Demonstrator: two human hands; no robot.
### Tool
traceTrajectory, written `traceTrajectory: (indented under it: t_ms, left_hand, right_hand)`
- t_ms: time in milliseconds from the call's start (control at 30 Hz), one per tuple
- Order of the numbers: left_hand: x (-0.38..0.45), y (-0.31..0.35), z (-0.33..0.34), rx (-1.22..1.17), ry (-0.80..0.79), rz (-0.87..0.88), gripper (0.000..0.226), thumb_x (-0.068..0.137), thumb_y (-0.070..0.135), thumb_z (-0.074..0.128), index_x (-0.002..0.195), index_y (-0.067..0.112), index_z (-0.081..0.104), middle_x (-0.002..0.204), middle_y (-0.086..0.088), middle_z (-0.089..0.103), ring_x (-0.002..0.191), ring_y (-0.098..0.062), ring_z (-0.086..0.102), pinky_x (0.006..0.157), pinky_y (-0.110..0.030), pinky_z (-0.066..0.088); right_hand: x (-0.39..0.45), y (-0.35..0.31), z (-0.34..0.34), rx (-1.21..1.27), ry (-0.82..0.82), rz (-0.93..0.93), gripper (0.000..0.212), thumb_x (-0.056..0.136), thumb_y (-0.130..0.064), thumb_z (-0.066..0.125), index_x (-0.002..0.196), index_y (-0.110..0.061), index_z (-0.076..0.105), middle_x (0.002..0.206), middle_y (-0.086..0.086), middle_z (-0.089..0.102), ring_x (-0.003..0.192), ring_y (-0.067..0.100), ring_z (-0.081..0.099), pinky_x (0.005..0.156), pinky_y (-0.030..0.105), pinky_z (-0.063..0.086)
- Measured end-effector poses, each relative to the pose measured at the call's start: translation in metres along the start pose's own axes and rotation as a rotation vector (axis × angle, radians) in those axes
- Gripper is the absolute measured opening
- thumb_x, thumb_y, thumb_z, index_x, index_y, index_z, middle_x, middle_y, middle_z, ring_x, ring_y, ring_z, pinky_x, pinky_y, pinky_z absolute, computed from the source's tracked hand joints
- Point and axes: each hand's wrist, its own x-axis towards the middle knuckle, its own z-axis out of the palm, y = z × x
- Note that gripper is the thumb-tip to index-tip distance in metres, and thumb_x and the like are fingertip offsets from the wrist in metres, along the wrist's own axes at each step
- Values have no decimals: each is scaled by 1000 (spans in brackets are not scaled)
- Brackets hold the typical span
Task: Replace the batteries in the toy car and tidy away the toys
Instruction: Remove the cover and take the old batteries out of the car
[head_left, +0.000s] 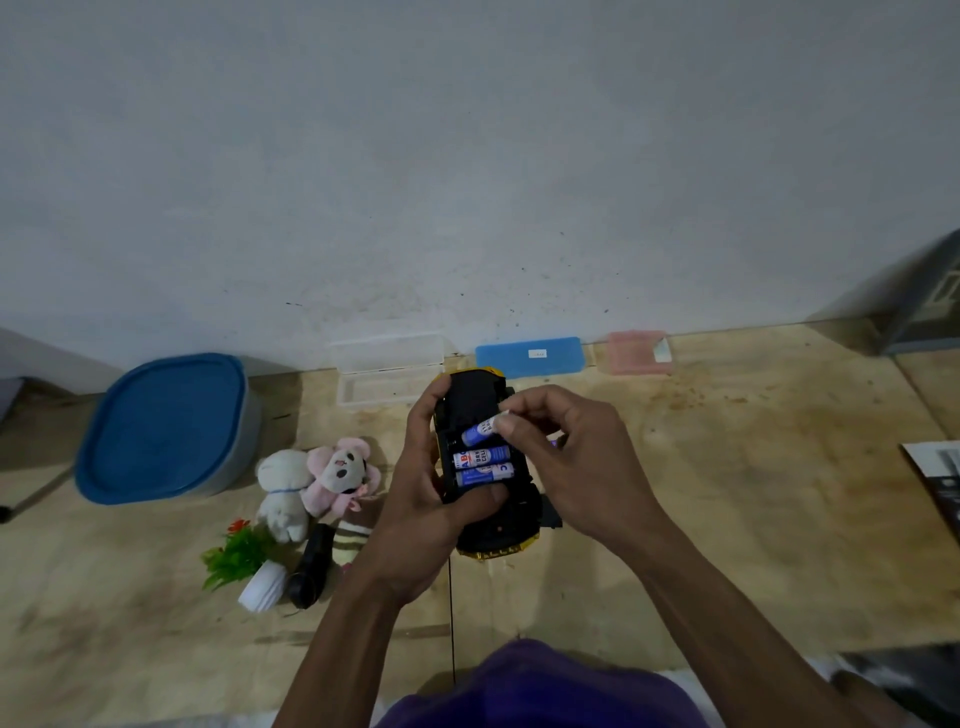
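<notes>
My left hand (423, 499) holds a yellow toy car (475, 395) upside down, its black underside up and the battery bay uncovered. Two blue batteries (484, 465) lie side by side in the bay. My right hand (563, 457) pinches a third blue battery (480, 430), tilted, with one end in the top slot. A small black piece (550, 515) shows under my right hand beside the car.
Left of the car lie a white plush (283, 493), a pink plush (340, 473), a striped plush (353, 535), a small fake plant in a white pot (249, 564) and a black object (311, 566). A blue-lidded tub (163, 426) stands far left. Clear (387, 371), blue (530, 356) and pink (636, 353) boxes line the wall.
</notes>
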Motion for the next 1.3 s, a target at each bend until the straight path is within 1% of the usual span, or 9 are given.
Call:
traceTrajectory:
  t_ms: [100, 267, 367, 467, 600, 700, 967, 1167, 1300]
  left_hand:
    - [-4, 3, -2, 33, 1, -2, 97, 76, 4, 78, 151, 45, 31, 146, -8, 55, 121, -39, 62, 95, -58, 54]
    - [-7, 6, 0, 79, -5, -5, 100, 77, 3, 77, 153, 45, 28, 149, -11, 49, 122, -39, 61, 94, -59, 55]
    - [-8, 8, 3, 111, -10, 0, 100, 80, -9, 72, 153, 44, 27, 147, -14, 50, 121, -40, 62, 94, -61, 54]
    - [-10, 11, 6, 141, -43, 15, 103, 83, -22, 65, 155, 39, 24, 146, -14, 52, 121, -37, 63, 94, -53, 56]
    - [-12, 16, 9, 194, -51, 23, 104, 83, -27, 61, 155, 37, 23, 144, -4, 56, 121, -29, 65, 94, -48, 58]
    - [-14, 19, 9, 213, -32, 16, 105, 80, -27, 63, 153, 40, 27, 142, 1, 57, 119, -25, 66, 91, -44, 59]
    - [-12, 21, 8, 164, 3, 8, 105, 73, -26, 68, 149, 38, 37, 143, -3, 55, 112, -31, 69, 89, -51, 59]
    - [-10, 25, 6, 191, 23, 3, 104, 71, -25, 68, 145, 44, 41, 138, 1, 59, 108, -31, 71, 89, -57, 59]
    - [-8, 25, 10, 245, 37, 17, 103, 74, -26, 68, 147, 40, 38, 131, 11, 63, 112, -25, 70, 90, -57, 59]
  right_hand:
    - [0, -5, -12, 320, 64, 144, 6, 93, -15, 70, 97, -18, 74, 86, -4, 77, 79, 4, 69, 70, 21, 55]
    - [4, -19, -25, 858, 75, 429, 17, 100, -9, 56, 98, -9, 72, 87, 7, 72, 72, 18, 69, 65, 30, 54]
    - [3, -24, -26, 381, -53, 237, 12, 95, -18, 65, 88, -14, 74, 73, -4, 65, 59, 12, 56, 55, 24, 47]
    - [4, -31, -21, -179, -215, -27, 12, 85, -28, 77, 76, -21, 75, 66, -5, 69, 62, 8, 62, 59, 17, 49]
    - [13, -41, -10, -485, -306, -28, 22, 77, -40, 80, 64, -26, 69, 56, -11, 57, 58, 7, 54, 66, 32, 54]
    - [19, -50, -4, -537, -355, -2, 24, 76, -36, 81, 60, -28, 65, 53, -16, 53, 56, 4, 52, 65, 30, 54]
    - [31, -54, -2, -519, -430, 13, 13, 76, -21, 76, 67, -24, 67, 81, -8, 69, 80, 11, 66, 69, 28, 56]
    - [30, -47, -8, -416, -432, -2, 10, 78, -18, 76, 71, -23, 71, 65, -16, 62, 65, 3, 59, 65, 23, 48]
    - [29, -48, -1, -439, -432, 6, 15, 76, -23, 79, 69, -27, 67, 69, -15, 63, 65, 5, 59, 69, 29, 56]
